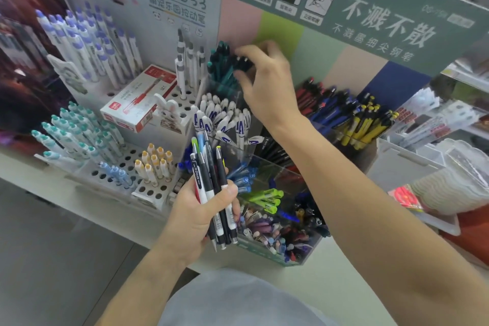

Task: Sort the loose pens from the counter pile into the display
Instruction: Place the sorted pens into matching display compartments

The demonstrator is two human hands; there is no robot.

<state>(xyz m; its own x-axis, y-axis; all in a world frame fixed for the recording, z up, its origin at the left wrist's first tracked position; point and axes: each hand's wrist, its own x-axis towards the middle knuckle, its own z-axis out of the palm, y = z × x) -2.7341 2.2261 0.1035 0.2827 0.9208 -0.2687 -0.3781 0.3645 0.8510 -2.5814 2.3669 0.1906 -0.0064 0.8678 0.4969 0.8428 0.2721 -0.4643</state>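
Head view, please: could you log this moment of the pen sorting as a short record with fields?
left hand: left hand grips a bundle of mixed pens, held upright in front of the display
right hand: right hand reaches to the back compartment, its fingers pinching a dark pen cap
target compartment: dark green pens standing in a clear holder
neighbours: white pens with blue A marks just in front; yellow and black pens to the right
stage: sorting under way, bundle not yet emptied

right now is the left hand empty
No, the left hand grips a bundle of pens upright in front of the clear display bins.
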